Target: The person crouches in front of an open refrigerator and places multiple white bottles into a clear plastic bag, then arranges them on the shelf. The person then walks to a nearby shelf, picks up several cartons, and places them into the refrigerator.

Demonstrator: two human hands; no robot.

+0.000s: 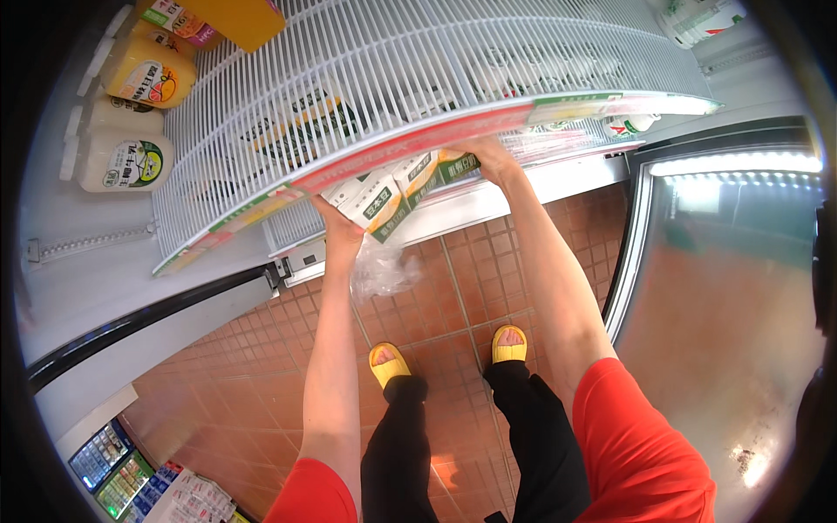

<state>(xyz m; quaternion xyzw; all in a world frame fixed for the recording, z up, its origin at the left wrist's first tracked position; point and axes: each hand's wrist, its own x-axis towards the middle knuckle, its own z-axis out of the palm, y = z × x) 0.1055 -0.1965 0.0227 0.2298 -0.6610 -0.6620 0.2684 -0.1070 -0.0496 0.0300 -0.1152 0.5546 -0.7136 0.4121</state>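
Below the front edge of a white wire shelf (392, 70), a short row of white and green drink cartons (377, 199) lies tilted between my hands. My left hand (338, 222) is closed round the left end of the row, its thumb under the near carton. At the far right end, my right hand (488, 159) grips the last carton, with its fingertips partly hidden beneath the shelf edge. Crumpled clear plastic (384, 268) hangs just below the cartons, close to my left hand. More cartons show dimly through the wires on the level below.
Bottles of yellow and white drinks (131, 161) stand on the upper shelf at left. The red price strip (418, 139) runs above my hands. An open glass door (715, 288) stands at right. Brown tiles (453, 288) cover the floor around my yellow slippers (509, 343).
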